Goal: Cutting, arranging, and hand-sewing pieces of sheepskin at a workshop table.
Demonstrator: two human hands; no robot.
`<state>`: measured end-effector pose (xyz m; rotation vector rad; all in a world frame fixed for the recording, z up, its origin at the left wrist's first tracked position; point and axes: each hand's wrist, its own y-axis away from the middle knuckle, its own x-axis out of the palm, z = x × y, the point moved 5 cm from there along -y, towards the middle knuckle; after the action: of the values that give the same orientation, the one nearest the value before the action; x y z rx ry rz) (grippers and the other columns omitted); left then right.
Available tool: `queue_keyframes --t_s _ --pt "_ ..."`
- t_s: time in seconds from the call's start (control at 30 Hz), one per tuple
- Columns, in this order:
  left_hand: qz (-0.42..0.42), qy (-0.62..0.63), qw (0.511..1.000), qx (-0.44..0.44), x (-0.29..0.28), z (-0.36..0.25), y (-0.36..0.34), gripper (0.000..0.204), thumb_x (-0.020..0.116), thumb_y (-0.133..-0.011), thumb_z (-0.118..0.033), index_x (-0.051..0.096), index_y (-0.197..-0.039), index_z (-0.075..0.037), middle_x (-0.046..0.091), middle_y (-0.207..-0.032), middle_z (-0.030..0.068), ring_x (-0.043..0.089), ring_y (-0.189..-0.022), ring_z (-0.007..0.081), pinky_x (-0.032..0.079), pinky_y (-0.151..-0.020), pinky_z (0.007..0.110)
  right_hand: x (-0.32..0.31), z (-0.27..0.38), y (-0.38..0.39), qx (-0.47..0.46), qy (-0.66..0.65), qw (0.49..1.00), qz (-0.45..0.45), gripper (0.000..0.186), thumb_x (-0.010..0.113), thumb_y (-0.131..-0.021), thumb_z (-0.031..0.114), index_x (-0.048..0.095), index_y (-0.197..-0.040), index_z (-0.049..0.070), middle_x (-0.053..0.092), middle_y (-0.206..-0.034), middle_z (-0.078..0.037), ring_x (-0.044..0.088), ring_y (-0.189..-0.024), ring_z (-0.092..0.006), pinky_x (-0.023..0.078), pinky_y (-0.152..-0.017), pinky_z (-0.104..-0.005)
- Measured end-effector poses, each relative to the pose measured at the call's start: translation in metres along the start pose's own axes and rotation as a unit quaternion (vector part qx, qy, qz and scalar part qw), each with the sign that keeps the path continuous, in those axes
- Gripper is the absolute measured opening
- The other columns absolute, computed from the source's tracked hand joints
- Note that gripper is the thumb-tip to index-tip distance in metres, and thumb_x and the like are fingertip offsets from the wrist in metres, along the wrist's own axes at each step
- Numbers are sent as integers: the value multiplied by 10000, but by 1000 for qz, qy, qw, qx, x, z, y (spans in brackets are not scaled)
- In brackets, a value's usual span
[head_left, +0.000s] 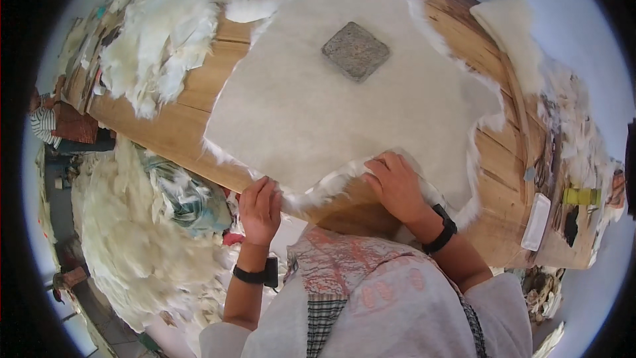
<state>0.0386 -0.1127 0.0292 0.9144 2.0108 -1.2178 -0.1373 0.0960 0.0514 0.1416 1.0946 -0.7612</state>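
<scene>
A large pale fur pelt (311, 106) lies skin side up on the wooden table, white fur fringing its edges. A grey square stone-like block (356, 52) rests on its far half. My left hand (260, 211) is closed on the pelt's near left edge, at the table's front. Farther right, my right hand (397, 185) has its fingers curled over the near edge, where the fur shows. Between both hands that edge curves inward and bares some wood. The fingertips of both hands are partly hidden.
More white pelts (165, 33) are piled at the table's far left. Below on the left stands a big heap of cream fur (132, 245) beside a plastic bag (189, 199). At right lie a white tray (535, 222) and a yellow-green roll-shaped item (582, 196). Another person (59, 122) is at far left.
</scene>
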Motion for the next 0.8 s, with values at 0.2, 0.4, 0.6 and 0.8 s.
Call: queue_keyframes --t_s 0.2,0.4,0.6,0.8 --pt "11 -22 999 -23 0 6 4 274 679 -772 -104 612 -1026 -27 597 -1059 129 577 -917 312 461 -802 405 5 -6 3 15 -22 1000 1 229 703 -737 146 616 -934 67 557 -913 -99 556 -849 -291 474 -721 -384" --pt "1 -71 995 -74 -5 9 3 362 724 -742 -230 613 -1036 -48 575 -1107 140 525 -1006 338 391 -894 447 1 -4 2 19 2 1000 5 231 710 -731 130 615 -928 57 562 -899 -103 559 -836 -298 474 -710 -379" --pt "37 -114 992 -49 -6 4 0 414 746 -712 -252 609 -1039 -37 548 -1185 157 516 -1030 340 390 -899 457 0 -3 2 30 15 999 16 233 712 -738 142 617 -936 64 563 -903 -105 567 -828 -296 477 -698 -381" --pt "44 -89 994 -48 -7 8 0 455 738 -716 -273 584 -1068 -28 552 -1194 158 501 -1084 341 377 -909 454 5 -5 4 33 33 999 3 251 691 -765 212 600 -958 78 550 -931 -94 559 -875 -293 478 -727 -394"
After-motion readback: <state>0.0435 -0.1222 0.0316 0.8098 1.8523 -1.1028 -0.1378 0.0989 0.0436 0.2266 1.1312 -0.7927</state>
